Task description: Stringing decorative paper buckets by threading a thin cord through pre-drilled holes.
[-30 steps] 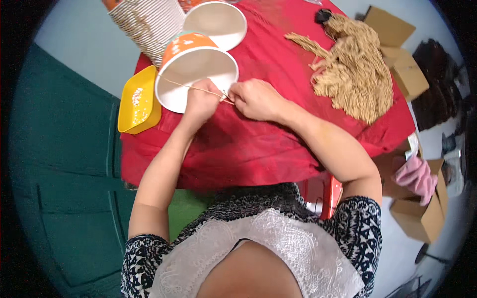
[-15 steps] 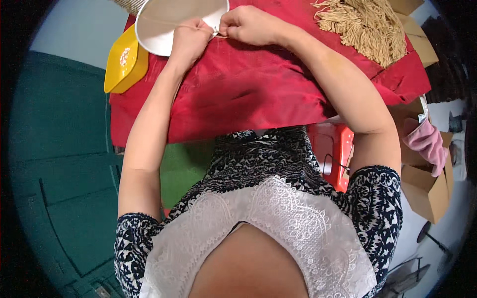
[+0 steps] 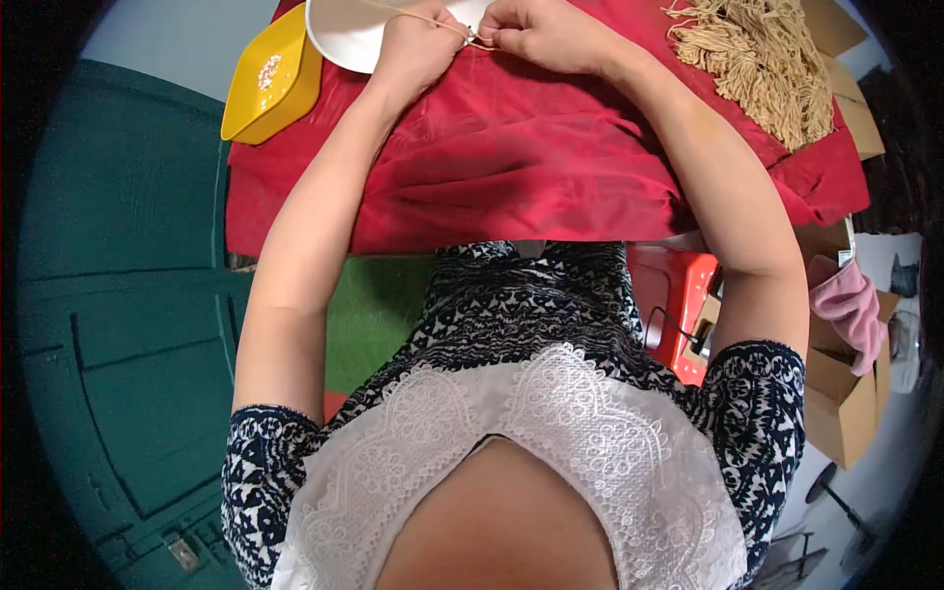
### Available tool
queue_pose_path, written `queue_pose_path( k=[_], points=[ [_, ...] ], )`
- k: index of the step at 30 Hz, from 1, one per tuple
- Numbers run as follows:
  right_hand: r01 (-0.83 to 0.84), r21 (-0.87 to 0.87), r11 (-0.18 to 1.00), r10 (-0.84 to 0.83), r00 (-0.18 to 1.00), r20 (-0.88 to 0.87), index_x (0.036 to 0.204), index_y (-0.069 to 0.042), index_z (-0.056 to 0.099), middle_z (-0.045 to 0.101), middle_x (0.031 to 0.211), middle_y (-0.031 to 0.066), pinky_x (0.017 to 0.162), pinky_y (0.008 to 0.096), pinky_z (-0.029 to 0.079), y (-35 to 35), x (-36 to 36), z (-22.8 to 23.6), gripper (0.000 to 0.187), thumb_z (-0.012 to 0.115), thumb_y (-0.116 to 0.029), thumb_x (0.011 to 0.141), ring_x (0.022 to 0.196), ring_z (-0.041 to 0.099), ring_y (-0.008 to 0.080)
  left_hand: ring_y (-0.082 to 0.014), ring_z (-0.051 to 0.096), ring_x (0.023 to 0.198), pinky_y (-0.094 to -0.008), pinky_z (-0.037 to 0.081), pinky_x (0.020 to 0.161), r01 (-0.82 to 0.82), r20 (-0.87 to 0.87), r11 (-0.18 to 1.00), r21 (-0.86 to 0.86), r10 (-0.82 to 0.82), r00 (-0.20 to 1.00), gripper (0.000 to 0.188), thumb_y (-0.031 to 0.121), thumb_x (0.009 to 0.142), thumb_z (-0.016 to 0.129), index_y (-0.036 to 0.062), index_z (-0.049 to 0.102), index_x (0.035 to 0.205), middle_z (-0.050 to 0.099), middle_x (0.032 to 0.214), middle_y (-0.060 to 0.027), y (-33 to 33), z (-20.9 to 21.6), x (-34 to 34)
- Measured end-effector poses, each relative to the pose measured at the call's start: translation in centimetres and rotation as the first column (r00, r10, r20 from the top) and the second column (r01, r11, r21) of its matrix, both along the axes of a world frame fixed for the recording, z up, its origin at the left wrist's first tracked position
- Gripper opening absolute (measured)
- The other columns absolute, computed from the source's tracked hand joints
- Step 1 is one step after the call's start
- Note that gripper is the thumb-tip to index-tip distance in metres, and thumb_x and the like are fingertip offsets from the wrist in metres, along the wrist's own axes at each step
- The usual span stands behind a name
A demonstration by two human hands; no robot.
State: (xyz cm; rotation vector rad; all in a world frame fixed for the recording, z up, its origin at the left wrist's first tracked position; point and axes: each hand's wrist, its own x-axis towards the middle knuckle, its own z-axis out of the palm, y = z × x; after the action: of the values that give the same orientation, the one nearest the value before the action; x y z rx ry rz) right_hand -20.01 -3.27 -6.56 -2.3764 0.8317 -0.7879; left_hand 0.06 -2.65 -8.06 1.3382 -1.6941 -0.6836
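My left hand (image 3: pixel 418 47) and my right hand (image 3: pixel 546 35) meet near the top of the view, both closed in a pinch. A thin tan cord (image 3: pixel 411 12) passes over my left hand and runs between the fingertips of both. Where the hands meet, a tiny white and dark piece (image 3: pixel 471 36) shows on the cord, too small to name. Just behind my left hand stands a white bowl (image 3: pixel 339 37), partly covered by it and cut off by the upper edge.
A yellow container (image 3: pixel 285 113) with small whitish pieces (image 3: pixel 268 71) stands on the left of the red cloth (image 3: pixel 551 147). At the far right of the cloth lies a heap of tan cords (image 3: pixel 757 64). Cardboard boxes (image 3: pixel 836 413) and a pink cloth (image 3: pixel 848 307) are beyond the table's right side.
Relative to the view, both hands, the bowl and the yellow container sit higher and further right. The pinch has stayed closed, and the cord now shows more plainly over my left hand.
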Motion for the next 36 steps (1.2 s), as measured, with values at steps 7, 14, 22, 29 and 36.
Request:
queue_pose_path(
  k=[7, 14, 22, 29, 36],
  points=[
    [0.003, -0.013, 1.000, -0.004, 0.999, -0.046, 0.091, 0.001, 0.065, 0.066, 0.078, 0.0186, 0.070, 0.0380, 0.051, 1.4, 0.5, 1.4, 0.017, 0.054, -0.010, 0.085, 0.072, 0.062, 0.0247, -0.0050, 0.044, 0.056, -0.0236, 0.034, 0.049, -0.039, 0.079, 0.994, -0.098, 0.047, 0.996, 0.009, 0.004, 0.080, 0.059, 0.0038, 0.059, 0.071, 0.052, 0.062, 0.0033, 0.5, 0.1, 0.2],
    [0.002, -0.039, 0.999, -0.003, 0.999, -0.036, 0.092, 0.001, 0.065, 0.066, 0.079, 0.0192, 0.071, 0.0389, 0.051, 1.4, 0.4, 1.2, 0.017, 0.054, -0.010, 0.085, 0.072, 0.062, 0.0257, -0.0055, 0.045, 0.057, -0.0242, 0.036, 0.050, -0.018, 0.054, 0.995, -0.101, 0.024, 0.998, 0.009, 0.003, 0.080, 0.060, 0.0035, 0.059, 0.071, 0.053, 0.062, 0.0030, 0.2, 0.0, 0.4],
    [-0.030, -0.027, 0.999, 0.030, 0.999, 0.015, 0.091, 0.001, 0.064, 0.066, 0.079, 0.0179, 0.071, 0.0372, 0.051, -0.1, 0.5, -0.4, 0.016, 0.054, -0.010, 0.088, 0.073, 0.062, 0.0231, -0.0052, 0.045, 0.058, -0.0240, 0.036, 0.051, 0.001, 0.059, 0.995, -0.103, 0.005, 0.998, 0.010, 0.001, 0.079, 0.059, 0.0036, 0.058, 0.069, 0.054, 0.062, 0.0029, 0.2, -0.1, 0.2],
    [-0.024, -0.032, 0.999, 0.026, 0.999, 0.038, 0.091, 0.001, 0.065, 0.066, 0.078, 0.0174, 0.070, 0.0367, 0.050, 0.6, -0.3, 0.2, 0.016, 0.055, -0.011, 0.089, 0.072, 0.061, 0.0220, -0.0054, 0.044, 0.056, -0.0236, 0.034, 0.049, 0.048, 0.031, 0.993, -0.108, -0.045, 0.999, 0.010, 0.000, 0.078, 0.057, 0.0033, 0.057, 0.069, 0.052, 0.061, 0.0029, 0.5, 0.4, -0.2],
    [-0.070, -0.104, 0.992, 0.071, 0.997, 0.005, 0.093, 0.001, 0.067, 0.067, 0.083, 0.0198, 0.074, 0.0401, 0.049, -0.7, -0.2, -0.6, 0.021, 0.057, -0.016, 0.085, 0.077, 0.064, 0.0308, -0.0066, 0.047, 0.057, -0.0256, 0.039, 0.051, 0.028, 0.007, 0.999, -0.041, -0.028, 1.000, 0.009, 0.005, 0.077, 0.062, 0.0028, 0.061, 0.069, 0.055, 0.060, 0.0008, 0.7, 0.8, -0.5]
  ],
)
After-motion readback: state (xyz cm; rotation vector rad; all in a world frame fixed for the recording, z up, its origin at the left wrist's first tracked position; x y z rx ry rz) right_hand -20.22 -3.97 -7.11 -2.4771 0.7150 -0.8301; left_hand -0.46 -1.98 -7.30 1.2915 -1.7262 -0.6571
